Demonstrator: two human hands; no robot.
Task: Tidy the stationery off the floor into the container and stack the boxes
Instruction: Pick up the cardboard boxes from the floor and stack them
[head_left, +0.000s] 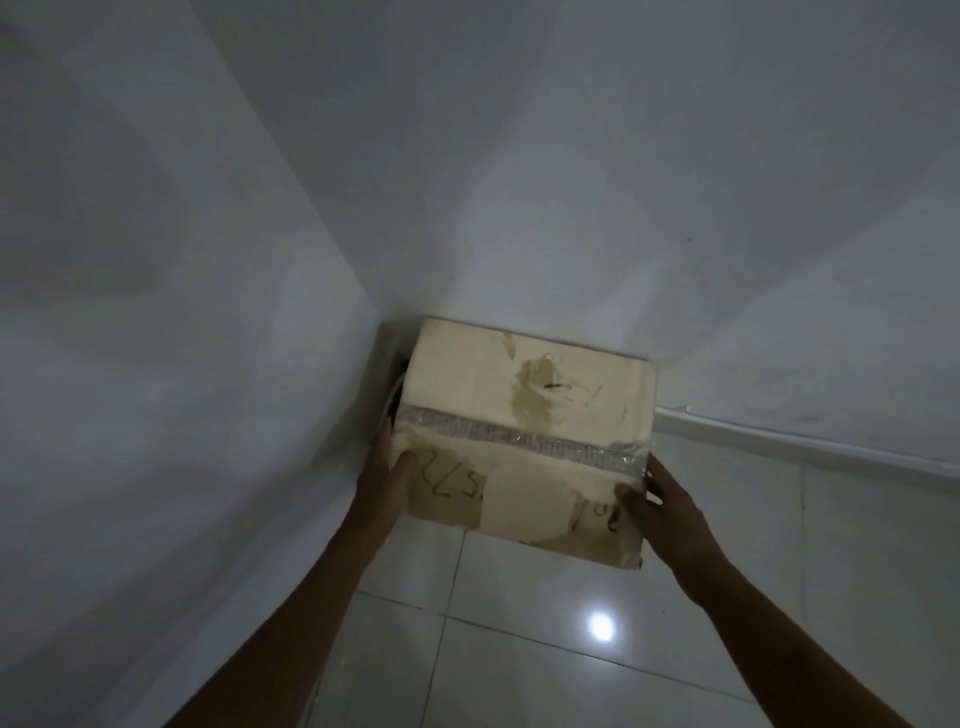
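- Right, cardboard box (522, 441) sits up in the corner where two white walls (156, 260) meet, held between both hands above the tiled floor (519, 649).
- Left hand (387, 478): grips the box's near-left corner, thumb pressed on the top face beside handwritten digits, other fingers go round the left side & out of sight.
- Right hand (662, 512): grips the near-right corner, thumb on top next to more scribbled marks, fingers wrapped down the right side.
- Box top is sealed w/ a strip of clear tape (519, 439) running left-right across the middle; brownish stain (535, 395) on the far half; torn paper patches on the near half.
- Box's far edge is close to the back wall; can't tell if it touches. Can't tell what's under it either, underside hidden.
- Small dark gap w/ sth pale showing btw the box's left side & the left wall, too dim to make out.
- Bright light reflection (601, 627) on the floor tiles, btw the two forearms.
- White skirting strip (805, 441) runs along the base of the right-hand wall.
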